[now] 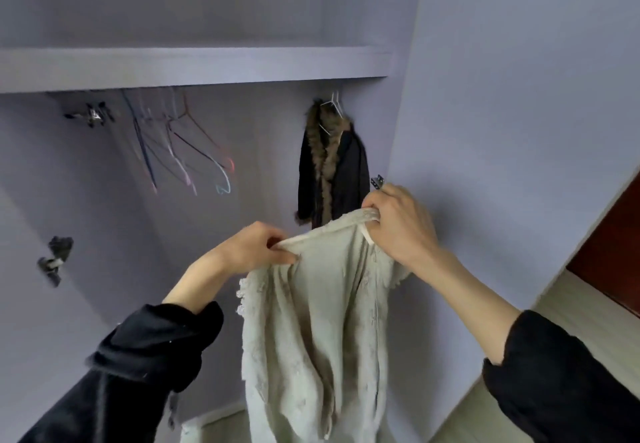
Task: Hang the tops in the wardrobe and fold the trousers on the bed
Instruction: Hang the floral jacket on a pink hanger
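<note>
Both hands [254, 246] gripping pale top [311, 321]

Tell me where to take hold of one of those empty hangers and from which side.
Take the nearest empty hanger by its lower shoulder bar, reaching in from the front right. Its hook sits hidden under the shelf, while its bar angles down towards the open side.

Black velvety sleeves [145, 349], cuffs pushed back.
</note>
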`<act>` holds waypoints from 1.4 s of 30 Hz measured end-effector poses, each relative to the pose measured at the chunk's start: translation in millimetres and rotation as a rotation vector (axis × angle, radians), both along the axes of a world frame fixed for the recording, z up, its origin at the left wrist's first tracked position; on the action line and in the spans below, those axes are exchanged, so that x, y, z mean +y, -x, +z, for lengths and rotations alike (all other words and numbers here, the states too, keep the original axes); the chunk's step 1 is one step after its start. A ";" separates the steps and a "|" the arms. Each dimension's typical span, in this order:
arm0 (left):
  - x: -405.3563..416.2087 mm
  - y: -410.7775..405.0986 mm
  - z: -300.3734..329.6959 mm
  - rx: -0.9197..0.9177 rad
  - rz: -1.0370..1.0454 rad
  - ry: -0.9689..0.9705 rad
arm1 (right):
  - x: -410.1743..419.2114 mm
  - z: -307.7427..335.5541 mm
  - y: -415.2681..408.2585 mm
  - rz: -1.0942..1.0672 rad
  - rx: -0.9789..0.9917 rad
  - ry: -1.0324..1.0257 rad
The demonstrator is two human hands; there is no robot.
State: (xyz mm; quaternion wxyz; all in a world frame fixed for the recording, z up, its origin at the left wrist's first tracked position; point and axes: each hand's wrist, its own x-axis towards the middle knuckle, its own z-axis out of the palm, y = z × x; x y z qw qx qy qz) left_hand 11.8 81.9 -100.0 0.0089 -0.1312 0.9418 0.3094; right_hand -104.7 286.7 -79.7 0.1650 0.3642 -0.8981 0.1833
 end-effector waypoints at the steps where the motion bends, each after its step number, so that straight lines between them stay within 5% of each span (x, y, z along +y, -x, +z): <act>1: -11.2 4.5 -10.8 -0.007 0.026 0.058 | -15.1 1.6 2.7 0.035 0.027 -0.026; 9: -119.9 31.8 -34.2 0.340 0.436 0.318 | -117.5 -8.8 27.6 0.150 0.052 -0.018; 14: -160.5 39.8 -39.7 0.385 0.593 0.366 | -170.0 -22.6 52.7 0.188 -0.049 0.000; 25: -224.6 38.4 -43.9 0.146 0.647 -0.380 | -260.1 -72.9 99.9 0.293 -0.439 -0.092; 30: -236.2 35.7 -21.9 0.285 0.723 -0.482 | -299.7 -70.0 121.1 0.434 -0.643 -0.139; 33: -240.7 38.5 -11.4 0.358 0.818 -0.465 | -324.6 -61.8 128.2 0.520 -0.789 0.029; 37: -239.7 40.0 -10.0 0.342 0.846 -0.387 | -376.7 -47.9 149.5 0.407 -0.577 0.333; 42: -237.0 28.2 -18.0 0.380 0.914 -0.402 | -439.1 -51.6 169.9 0.321 -0.623 0.144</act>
